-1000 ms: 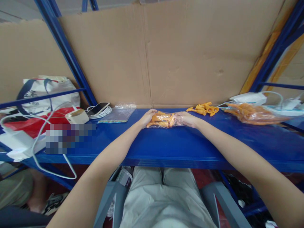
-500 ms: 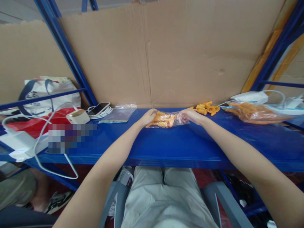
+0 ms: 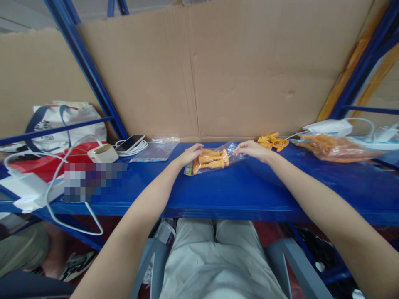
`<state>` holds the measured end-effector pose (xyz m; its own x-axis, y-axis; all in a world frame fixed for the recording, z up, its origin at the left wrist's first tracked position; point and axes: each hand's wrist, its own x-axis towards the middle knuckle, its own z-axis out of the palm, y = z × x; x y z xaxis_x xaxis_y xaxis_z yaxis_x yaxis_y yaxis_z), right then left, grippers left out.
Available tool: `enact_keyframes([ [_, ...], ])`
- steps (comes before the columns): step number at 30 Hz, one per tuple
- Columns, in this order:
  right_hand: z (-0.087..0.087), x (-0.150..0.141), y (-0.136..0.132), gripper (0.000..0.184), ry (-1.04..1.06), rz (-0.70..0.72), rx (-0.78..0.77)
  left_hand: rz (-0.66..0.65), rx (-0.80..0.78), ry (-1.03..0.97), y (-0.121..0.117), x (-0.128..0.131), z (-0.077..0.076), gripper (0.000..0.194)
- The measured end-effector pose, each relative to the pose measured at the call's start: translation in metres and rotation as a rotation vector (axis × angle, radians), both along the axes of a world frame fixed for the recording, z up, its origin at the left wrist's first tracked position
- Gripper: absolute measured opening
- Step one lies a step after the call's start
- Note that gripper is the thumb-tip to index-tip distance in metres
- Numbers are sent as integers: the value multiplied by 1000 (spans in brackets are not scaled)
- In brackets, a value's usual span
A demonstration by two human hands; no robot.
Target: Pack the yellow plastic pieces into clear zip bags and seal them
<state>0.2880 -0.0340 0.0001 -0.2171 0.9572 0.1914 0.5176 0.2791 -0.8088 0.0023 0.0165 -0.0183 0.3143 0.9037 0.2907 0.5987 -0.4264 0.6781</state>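
Note:
A clear plastic bag [image 3: 204, 169] with several orange plastic pieces [image 3: 213, 164] inside lies on the blue shelf in front of me. The pieces are tube-like with flared ends. At the bag's left end, my left hand [image 3: 191, 154] holds its edge, with the fingers close together. My right hand [image 3: 252, 149] pinches the crumpled right end of the bag, away from the pieces. Just beyond this hand sits a small pile of loose orange pieces [image 3: 272, 142] against the cardboard.
A flat plastic packet [image 3: 156, 150] and a phone [image 3: 130, 143] on coiled cable lie to the left, near a white power adapter [image 3: 25, 187]. At right rests a fuller bag of orange pieces [image 3: 336, 148]. Cardboard [image 3: 243, 66] walls the back of the blue shelf [image 3: 237, 195].
The bag has turned and its left end has come slightly nearer me, showing a coloured label. My right hand has moved a little right, with the bag's end stretched towards it.

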Motion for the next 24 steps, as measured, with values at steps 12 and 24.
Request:
enact_keyframes([
  [12,-6,15,14,16,-303,-529,316,145,9,-182,-10,9,8,24],
  [24,-10,-9,3,19,165,-334,-201,81,-124,-231,-12,24,0,17],
])
